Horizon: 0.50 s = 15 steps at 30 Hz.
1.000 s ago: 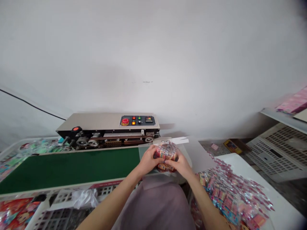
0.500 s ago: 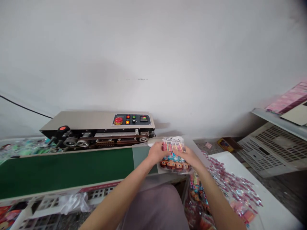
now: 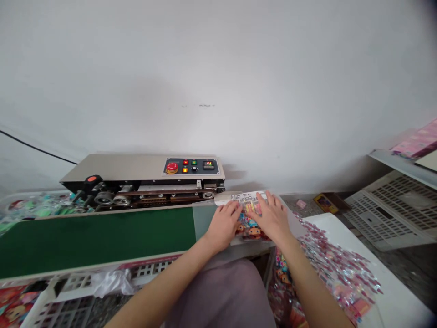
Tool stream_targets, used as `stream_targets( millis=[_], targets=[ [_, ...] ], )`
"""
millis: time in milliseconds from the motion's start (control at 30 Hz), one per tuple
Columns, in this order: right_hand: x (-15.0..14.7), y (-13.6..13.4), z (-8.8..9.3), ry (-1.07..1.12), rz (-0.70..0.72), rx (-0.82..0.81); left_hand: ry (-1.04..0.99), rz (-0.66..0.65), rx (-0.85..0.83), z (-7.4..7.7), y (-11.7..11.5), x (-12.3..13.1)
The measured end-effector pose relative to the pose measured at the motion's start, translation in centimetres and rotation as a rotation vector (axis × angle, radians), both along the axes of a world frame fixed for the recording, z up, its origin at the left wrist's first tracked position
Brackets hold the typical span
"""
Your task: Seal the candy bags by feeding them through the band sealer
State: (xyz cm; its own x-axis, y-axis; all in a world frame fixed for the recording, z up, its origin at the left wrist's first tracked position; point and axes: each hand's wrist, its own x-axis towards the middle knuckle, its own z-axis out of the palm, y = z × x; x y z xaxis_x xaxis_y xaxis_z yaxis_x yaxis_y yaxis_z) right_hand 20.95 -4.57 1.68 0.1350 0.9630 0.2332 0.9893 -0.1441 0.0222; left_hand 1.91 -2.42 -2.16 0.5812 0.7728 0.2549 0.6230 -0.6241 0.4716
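A clear plastic bag of colourful cartoon-printed items (image 3: pixel 253 230) lies at the right end of the conveyor, on a pale surface. Brown-haired cartoon faces show along its near edge, and metal rings show through the far end. My left hand (image 3: pixel 223 224) rests on the bag's left side, palm down, fingers stretched forward. Over its right side lies my right hand (image 3: pixel 272 217), with fingers spread and the thumb pointing inward. Both hands touch the bag's top, and between them they cover much of it.
Behind the green conveyor belt (image 3: pixel 109 239) stands a band sealing machine (image 3: pixel 136 167) with rollers and lit buttons. To the right, many small wrapped pieces (image 3: pixel 336 259) cover a white table (image 3: pixel 396 291). A bag of printed items (image 3: pixel 283 273) sits below my right forearm. Plastic crates (image 3: pixel 385 214) stand farther right.
My fingers have gone from gripping the bag's sides to lying spread on its top. The bag now lies flatter on the surface. The view has shifted slightly.
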Motion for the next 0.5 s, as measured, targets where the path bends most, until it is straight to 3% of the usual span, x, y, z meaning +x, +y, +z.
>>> stream_targets(
  millis=[67, 267, 500],
  targets=[
    [-0.8, -0.3, 0.1, -0.055, 0.037, -0.003, 0.093, -0.086, 0.08, -0.9, -0.2, -0.7],
    [-3.4, -1.4, -1.5, -0.072, 0.319, -0.026, 0.145, -0.022, 0.102, -1.6, -0.3, -2.7],
    [-4.4, -1.8, -2.8, -0.068, 0.293, 0.041, 0.163, 0.035, 0.104, -1.1, -0.3, -3.3]
  ],
)
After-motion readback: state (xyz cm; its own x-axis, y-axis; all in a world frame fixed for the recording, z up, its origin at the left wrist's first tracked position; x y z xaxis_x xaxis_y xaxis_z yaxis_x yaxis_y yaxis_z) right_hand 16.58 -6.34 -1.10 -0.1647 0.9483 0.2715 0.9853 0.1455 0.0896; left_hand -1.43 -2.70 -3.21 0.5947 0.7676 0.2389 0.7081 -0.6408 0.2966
